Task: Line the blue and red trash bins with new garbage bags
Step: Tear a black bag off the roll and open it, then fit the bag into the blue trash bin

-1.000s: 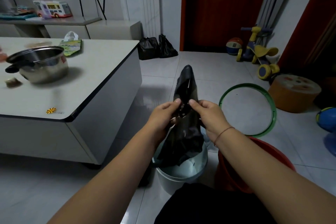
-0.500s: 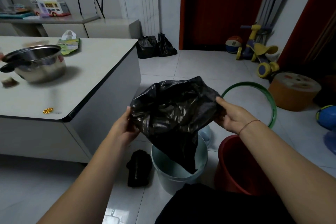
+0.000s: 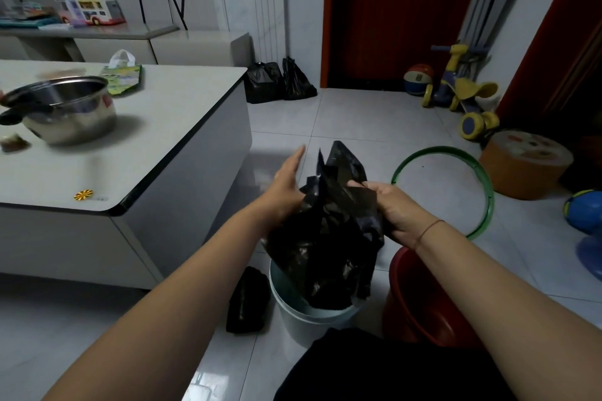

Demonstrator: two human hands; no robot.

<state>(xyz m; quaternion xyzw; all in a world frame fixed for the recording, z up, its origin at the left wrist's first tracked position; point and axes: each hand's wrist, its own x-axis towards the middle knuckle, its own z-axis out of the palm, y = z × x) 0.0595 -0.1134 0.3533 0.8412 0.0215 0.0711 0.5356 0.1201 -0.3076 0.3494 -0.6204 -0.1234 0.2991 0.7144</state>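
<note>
A crumpled black garbage bag (image 3: 329, 238) hangs over the pale blue bin (image 3: 293, 319) on the floor, its lower end dipping inside the rim. My right hand (image 3: 394, 208) grips the bag's upper right edge. My left hand (image 3: 286, 182) presses against the bag's left side with fingers stretched flat and forward. The red bin (image 3: 420, 303) stands just right of the blue one, partly hidden by my right arm. A folded pack of black bags (image 3: 247, 299) lies on the floor left of the blue bin.
A low white table (image 3: 156, 140) with a steel pot (image 3: 65, 111) stands to the left. A green hoop (image 3: 456, 179), an orange stool (image 3: 524, 163), a toy trike (image 3: 462, 91), balls and two filled black bags (image 3: 277, 81) sit on the tiled floor beyond.
The bag, pinched shut a second ago and then pulled wide open, is gathered narrow again. Both hands moved back toward each other; my left hand now lies flat against it.
</note>
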